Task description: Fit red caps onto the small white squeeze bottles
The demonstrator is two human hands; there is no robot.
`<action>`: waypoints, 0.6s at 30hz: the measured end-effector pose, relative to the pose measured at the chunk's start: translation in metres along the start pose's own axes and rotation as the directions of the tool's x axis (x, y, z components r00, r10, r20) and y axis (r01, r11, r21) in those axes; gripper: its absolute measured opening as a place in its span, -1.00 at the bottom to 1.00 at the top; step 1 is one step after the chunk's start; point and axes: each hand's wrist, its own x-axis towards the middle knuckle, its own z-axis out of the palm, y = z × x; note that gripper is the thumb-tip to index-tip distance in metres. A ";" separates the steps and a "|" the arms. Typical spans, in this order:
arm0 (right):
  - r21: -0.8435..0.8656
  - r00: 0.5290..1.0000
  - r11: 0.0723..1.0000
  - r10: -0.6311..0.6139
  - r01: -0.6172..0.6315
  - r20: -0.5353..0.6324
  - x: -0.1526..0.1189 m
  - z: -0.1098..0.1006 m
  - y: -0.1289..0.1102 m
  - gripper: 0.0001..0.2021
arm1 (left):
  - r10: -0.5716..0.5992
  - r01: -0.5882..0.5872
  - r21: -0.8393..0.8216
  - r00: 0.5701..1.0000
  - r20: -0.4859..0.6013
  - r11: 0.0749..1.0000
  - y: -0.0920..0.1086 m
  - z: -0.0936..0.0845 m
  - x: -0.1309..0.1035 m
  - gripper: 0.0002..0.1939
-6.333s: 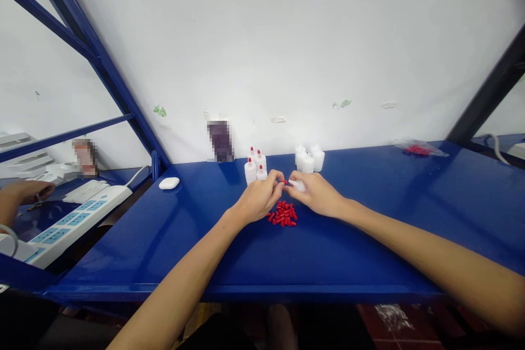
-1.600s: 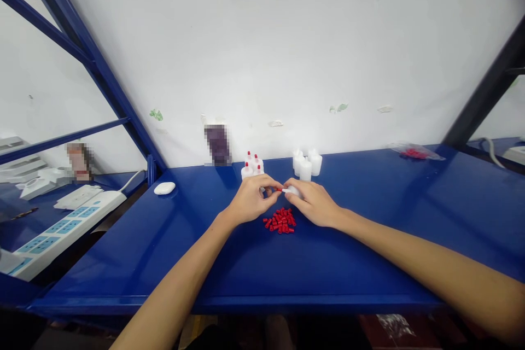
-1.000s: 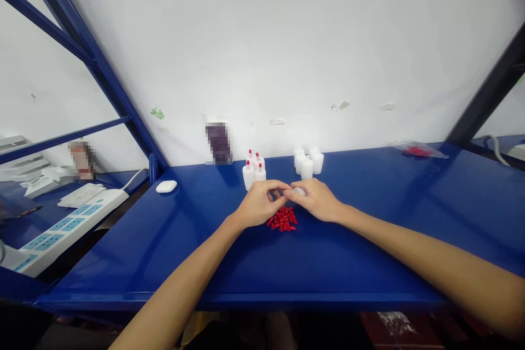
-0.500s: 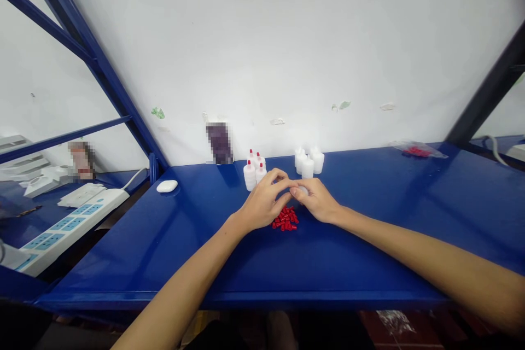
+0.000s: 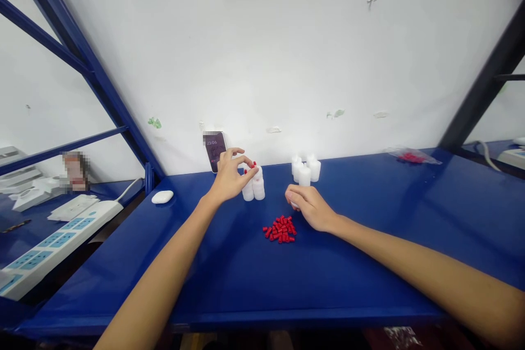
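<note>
My left hand (image 5: 232, 176) reaches to the group of small white squeeze bottles with red caps. Its thumb and index finger pinch close to the cap of one red-capped bottle (image 5: 258, 188); the fingers partly cover the contact. Another capped bottle (image 5: 248, 192) stands just left of it. Closed in a fist, my right hand (image 5: 308, 203) is around a white bottle (image 5: 294, 205), of which only a bit shows under the fingers. Between and below the hands lies a loose pile of red caps (image 5: 281, 229). Several white bottles without red caps (image 5: 304, 175) stand behind my right hand.
A phone (image 5: 214, 152) leans on the wall behind my left hand. On the blue table (image 5: 229, 284) lies a white case (image 5: 162, 197) at left. A clear bag with red pieces (image 5: 412, 157) is at the back right. A power strip (image 5: 57, 246) lies beyond the left edge.
My hands have come apart. The left moved from beside the right hand to the red-capped bottles on the left; the right stayed near its place, still closed. The view shifted slightly.
</note>
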 end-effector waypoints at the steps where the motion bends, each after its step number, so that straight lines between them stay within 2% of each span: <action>1: -0.001 1.000 1.000 -0.002 0.002 0.002 0.000 0.000 0.000 -0.60 | -0.008 0.008 0.005 1.000 0.006 1.000 0.000 0.002 0.001 -0.83; 7: -0.001 1.000 1.000 -0.006 0.006 0.007 0.000 -0.002 -0.002 -0.61 | -0.025 0.025 0.005 0.999 0.021 1.000 0.002 0.009 0.000 -0.82; 13: -0.003 1.000 1.000 -0.007 0.007 0.010 0.000 -0.002 -0.001 -0.61 | 0.010 -0.010 0.010 1.000 0.005 1.000 -0.001 0.007 0.000 -0.78; 16: 0.006 1.000 1.000 0.000 0.000 0.015 0.000 -0.002 0.000 -0.60 | 0.083 -0.081 0.023 0.988 -0.129 0.996 0.001 0.000 -0.003 -0.76; 18: 0.022 1.000 1.000 0.000 0.000 0.017 0.000 -0.002 0.000 -0.61 | 0.215 -0.207 0.064 0.966 -0.142 0.976 0.006 -0.005 -0.012 -0.80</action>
